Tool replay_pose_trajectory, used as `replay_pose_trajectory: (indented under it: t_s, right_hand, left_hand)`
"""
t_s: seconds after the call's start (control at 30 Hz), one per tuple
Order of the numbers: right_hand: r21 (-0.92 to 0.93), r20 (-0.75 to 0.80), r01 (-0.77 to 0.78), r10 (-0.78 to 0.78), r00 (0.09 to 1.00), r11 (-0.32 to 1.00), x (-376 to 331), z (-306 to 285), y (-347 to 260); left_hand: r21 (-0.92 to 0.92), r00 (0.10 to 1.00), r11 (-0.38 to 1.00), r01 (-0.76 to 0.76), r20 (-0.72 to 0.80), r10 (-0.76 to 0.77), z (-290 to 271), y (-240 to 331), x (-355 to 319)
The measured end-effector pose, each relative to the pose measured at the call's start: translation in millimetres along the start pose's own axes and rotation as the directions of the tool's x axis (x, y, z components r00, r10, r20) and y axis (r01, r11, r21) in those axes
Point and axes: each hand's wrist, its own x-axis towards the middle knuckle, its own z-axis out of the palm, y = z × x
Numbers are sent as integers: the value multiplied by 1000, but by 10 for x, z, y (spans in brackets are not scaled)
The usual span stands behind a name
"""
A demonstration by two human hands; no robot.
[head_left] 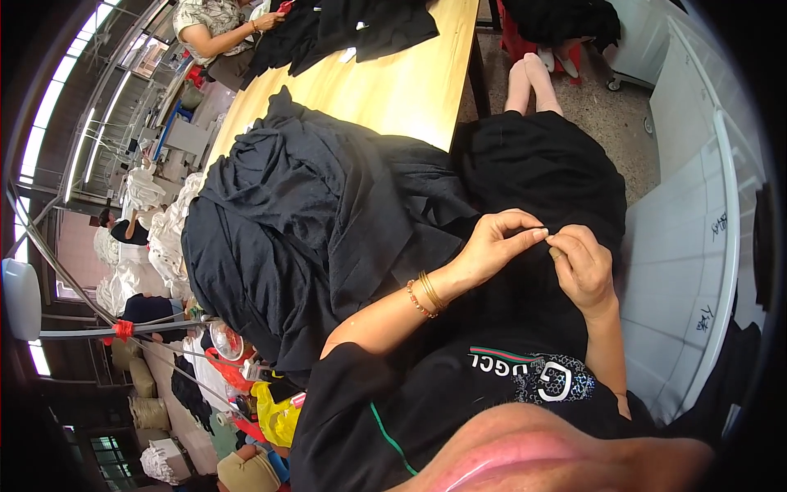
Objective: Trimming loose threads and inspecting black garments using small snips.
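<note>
My left hand (502,240), with gold bangles and a beaded bracelet at the wrist, is closed in a pinch, thumb against the forefinger. Its fingertips almost meet those of my right hand (584,264), which is also pinched. Whatever lies between them is too small and dark to make out against the black cloth (545,168) over my lap. To the left of my hands, a large heap of dark grey-black fabric (295,197) covers the near part of the table and hangs off its near edge.
The light wooden table (410,86) runs away from me, with black garments (373,29) at its far end. A co-worker (215,37) handles cloth there. On my right stands a pale-walled bin (680,271). White fabric piles (168,238) and a yellow bag (275,414) lie leftward.
</note>
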Motion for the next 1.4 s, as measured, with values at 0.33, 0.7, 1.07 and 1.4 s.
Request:
replay_pose_trajectory:
  t_s: [0.33,0.7,1.07,1.4]
  right_hand:
    - [-26,-1,-22,22,1000,999,-44,65,-33]
    - [-13,-22,-78,77,997,997,-62,29,145]
    - [144,151,-304,283,947,942,-271,133,208]
    - [394,377,-529,393,839,751,-204,-29,365]
  left_hand:
    - [136,999,989,51,-8,-50,-14,-15,-7]
    - [79,995,996,-31,-87,38,94,-15,22]
    - [20,995,999,50,-93,-48,-52,-253,-31]
    - [385,981,907,-170,-20,192,32,-58,20]
